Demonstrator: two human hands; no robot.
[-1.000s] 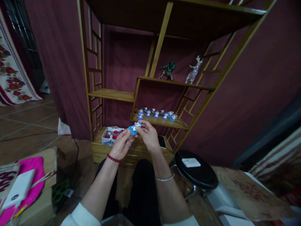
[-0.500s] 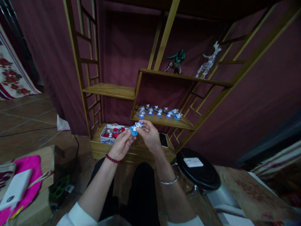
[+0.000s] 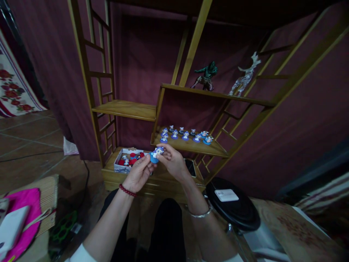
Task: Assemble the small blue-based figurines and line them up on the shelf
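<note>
Between my two hands, in front of the wooden shelf unit, is a small figurine [image 3: 157, 153] with a purple-and-white top and a round blue base. My left hand [image 3: 139, 172], with a red bead bracelet at the wrist, pinches the blue base. The fingers of my right hand [image 3: 172, 161] close on the figurine's upper part. Several similar purple figurines [image 3: 185, 135] stand on the shelf [image 3: 177, 145] just beyond, with small dark ones behind and blue-based ones at the right. Left of my hands, an open box [image 3: 117, 168] holds several red, white and blue figurines.
A green figure [image 3: 206, 75] and a clear deer statue [image 3: 244, 76] stand on the upper shelf. A tablet-like dark slab [image 3: 190, 167] lies on the lowest board. At my right is a black round stool [image 3: 234, 209]; at my left, a pink cloth [image 3: 28, 207] carries a white device.
My view has tilted slightly, so the shelf unit appears a little lower. Both hands keep their hold on the figurine, which has hardly moved.
</note>
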